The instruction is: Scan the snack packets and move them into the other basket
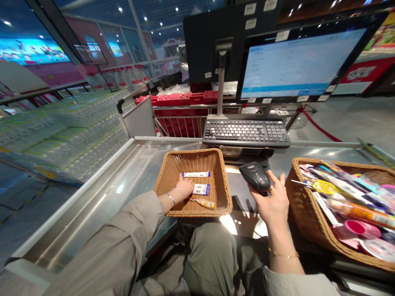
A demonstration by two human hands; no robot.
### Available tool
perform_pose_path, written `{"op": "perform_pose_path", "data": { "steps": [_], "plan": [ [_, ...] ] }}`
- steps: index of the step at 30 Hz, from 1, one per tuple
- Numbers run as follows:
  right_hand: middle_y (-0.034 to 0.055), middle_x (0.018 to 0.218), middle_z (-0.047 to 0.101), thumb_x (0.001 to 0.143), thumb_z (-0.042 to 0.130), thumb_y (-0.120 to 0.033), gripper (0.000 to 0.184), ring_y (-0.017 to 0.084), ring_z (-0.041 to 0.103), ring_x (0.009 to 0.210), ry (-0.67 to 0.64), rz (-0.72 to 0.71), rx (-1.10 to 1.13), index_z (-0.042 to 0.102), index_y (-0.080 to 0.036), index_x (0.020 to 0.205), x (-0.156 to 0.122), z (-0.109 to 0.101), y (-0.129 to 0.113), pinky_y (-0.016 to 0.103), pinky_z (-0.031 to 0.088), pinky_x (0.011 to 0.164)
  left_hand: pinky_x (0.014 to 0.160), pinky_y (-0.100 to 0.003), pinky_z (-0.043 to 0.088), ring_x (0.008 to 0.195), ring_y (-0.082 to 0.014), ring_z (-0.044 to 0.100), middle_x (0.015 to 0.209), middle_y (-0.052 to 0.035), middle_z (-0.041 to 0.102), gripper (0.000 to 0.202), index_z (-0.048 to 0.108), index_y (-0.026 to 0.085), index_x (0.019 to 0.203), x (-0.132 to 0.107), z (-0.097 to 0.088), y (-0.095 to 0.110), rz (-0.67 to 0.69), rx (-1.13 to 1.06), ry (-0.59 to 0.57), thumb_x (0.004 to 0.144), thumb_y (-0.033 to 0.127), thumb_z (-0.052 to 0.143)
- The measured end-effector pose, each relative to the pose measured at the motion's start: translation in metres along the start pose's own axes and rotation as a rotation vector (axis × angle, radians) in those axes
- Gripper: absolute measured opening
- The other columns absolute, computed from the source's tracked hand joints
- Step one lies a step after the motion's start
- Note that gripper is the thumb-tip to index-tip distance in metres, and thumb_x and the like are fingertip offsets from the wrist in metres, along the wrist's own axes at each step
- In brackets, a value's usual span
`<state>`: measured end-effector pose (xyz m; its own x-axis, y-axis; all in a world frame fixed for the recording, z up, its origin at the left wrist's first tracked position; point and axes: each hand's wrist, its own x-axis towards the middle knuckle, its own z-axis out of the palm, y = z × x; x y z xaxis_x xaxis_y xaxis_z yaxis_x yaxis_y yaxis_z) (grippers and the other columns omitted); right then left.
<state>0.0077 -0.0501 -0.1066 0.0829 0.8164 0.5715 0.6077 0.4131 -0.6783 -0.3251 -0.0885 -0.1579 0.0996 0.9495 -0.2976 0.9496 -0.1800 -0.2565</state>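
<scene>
Olive sleeve (117,230), left grip (184,186) unclear in wicker basket (193,155), right grip (271,201) clamped on scanner (255,176)

The wicker basket (220,181) is tan with a woven pattern, the snack wrapper (201,189) blue and white.

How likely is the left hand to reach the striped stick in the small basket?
Likely yes: the left hand is in the small basket, right beside the striped stick, nothing between.

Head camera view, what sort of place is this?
Probably a supermarket checkout: the right hand holds a barcode scanner, a keyboard and monitor stand at the steel counter, and wicker baskets hold packaged snacks.
</scene>
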Motion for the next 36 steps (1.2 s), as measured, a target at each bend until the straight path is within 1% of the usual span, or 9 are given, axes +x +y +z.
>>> {"op": "perform_pose_path", "data": {
  "steps": [4, 8, 14, 19, 23, 25, 28, 31, 36],
  "plan": [
    [0.015, 0.136, 0.063, 0.073, 0.07, -0.046, 0.032, 0.039, 0.035, 0.146, 0.001, 0.01, 0.008, 0.07, -0.017, 0.086, 0.0, -0.001, 0.003, 0.059, 0.036, 0.114, 0.111, -0.072, 0.022, 0.107, -0.0325, 0.064, 0.112, -0.0198, 0.07, 0.031, 0.068, 0.012, 0.107, -0.003, -0.004, 0.003, 0.006, -0.006, -0.002, 0.093, 0.009, 0.041],
    [0.0148, 0.136, 0.062, 0.074, 0.07, -0.045, 0.031, 0.039, 0.036, 0.146, 0.003, 0.009, 0.02, 0.072, -0.017, 0.088, -0.001, -0.002, 0.005, 0.059, 0.036, 0.114, 0.113, -0.069, 0.02, 0.109, -0.0322, 0.066, 0.112, -0.02, 0.071, 0.025, 0.067, 0.011, 0.107, -0.006, -0.01, 0.005, 0.014, -0.012, -0.011, 0.092, 0.011, 0.047],
    [0.0152, 0.137, 0.062, 0.075, 0.071, -0.044, 0.032, 0.038, 0.034, 0.147, -0.004, 0.027, 0.014, 0.074, -0.016, 0.091, -0.002, -0.002, 0.009, 0.058, 0.036, 0.116, 0.11, -0.07, 0.026, 0.093, -0.0299, 0.071, 0.1, -0.0181, 0.075, 0.022, 0.065, 0.01, 0.109, -0.002, -0.023, 0.001, -0.04, -0.031, 0.021, 0.091, 0.017, 0.054],
    [0.015, 0.139, 0.061, 0.076, 0.071, -0.042, 0.032, 0.037, 0.032, 0.148, -0.006, 0.027, 0.031, 0.074, -0.016, 0.095, -0.002, -0.004, 0.009, 0.059, 0.034, 0.117, 0.113, -0.068, 0.026, 0.106, -0.0299, 0.067, 0.104, -0.0153, 0.075, 0.016, 0.07, 0.015, 0.097, -0.001, -0.037, -0.009, -0.061, -0.036, 0.125, 0.091, 0.019, 0.056],
    [0.0139, 0.141, 0.06, 0.077, 0.07, -0.042, 0.033, 0.037, 0.03, 0.149, -0.017, 0.047, 0.026, 0.074, -0.016, 0.097, -0.003, -0.006, 0.007, 0.059, 0.033, 0.118, 0.114, -0.073, 0.023, 0.114, -0.0312, 0.063, 0.11, -0.0138, 0.075, 0.019, 0.072, 0.019, 0.1, -0.005, -0.048, -0.016, -0.075, -0.045, 0.23, 0.093, 0.018, 0.054],
    [0.0141, 0.141, 0.06, 0.077, 0.07, -0.043, 0.033, 0.037, 0.03, 0.149, -0.012, 0.041, 0.025, 0.074, -0.016, 0.096, -0.003, -0.007, 0.007, 0.059, 0.033, 0.118, 0.114, -0.075, 0.021, 0.124, -0.0323, 0.058, 0.126, -0.012, 0.07, 0.021, 0.072, 0.023, 0.104, -0.007, -0.053, -0.018, -0.081, -0.056, 0.285, 0.094, 0.018, 0.055],
    [0.0146, 0.14, 0.06, 0.078, 0.07, -0.044, 0.033, 0.038, 0.031, 0.149, 0.005, 0.025, 0.026, 0.074, -0.017, 0.095, -0.003, -0.008, 0.008, 0.06, 0.035, 0.117, 0.114, -0.078, 0.019, 0.14, -0.0354, 0.044, 0.147, -0.0092, 0.056, 0.021, 0.073, 0.026, 0.107, -0.011, -0.064, -0.019, -0.088, -0.069, 0.358, 0.09, 0.018, 0.061],
    [0.0147, 0.138, 0.062, 0.077, 0.07, -0.045, 0.032, 0.039, 0.033, 0.147, 0.027, 0.009, 0.028, 0.074, -0.017, 0.094, -0.003, -0.01, 0.009, 0.062, 0.037, 0.115, 0.114, -0.079, 0.015, 0.147, -0.0367, 0.035, 0.152, -0.0094, 0.05, 0.021, 0.073, 0.025, 0.106, -0.015, -0.077, -0.019, -0.094, -0.069, 0.424, 0.088, 0.018, 0.064],
    [0.0158, 0.136, 0.063, 0.078, 0.07, -0.044, 0.029, 0.04, 0.034, 0.147, 0.056, -0.015, 0.009, 0.074, -0.017, 0.088, -0.002, -0.012, 0.008, 0.061, 0.04, 0.113, 0.113, -0.081, 0.014, 0.148, -0.0372, 0.032, 0.153, -0.0096, 0.048, 0.019, 0.074, 0.024, 0.105, -0.023, -0.096, -0.018, -0.093, -0.061, 0.562, 0.089, 0.021, 0.065]
  ]
}}
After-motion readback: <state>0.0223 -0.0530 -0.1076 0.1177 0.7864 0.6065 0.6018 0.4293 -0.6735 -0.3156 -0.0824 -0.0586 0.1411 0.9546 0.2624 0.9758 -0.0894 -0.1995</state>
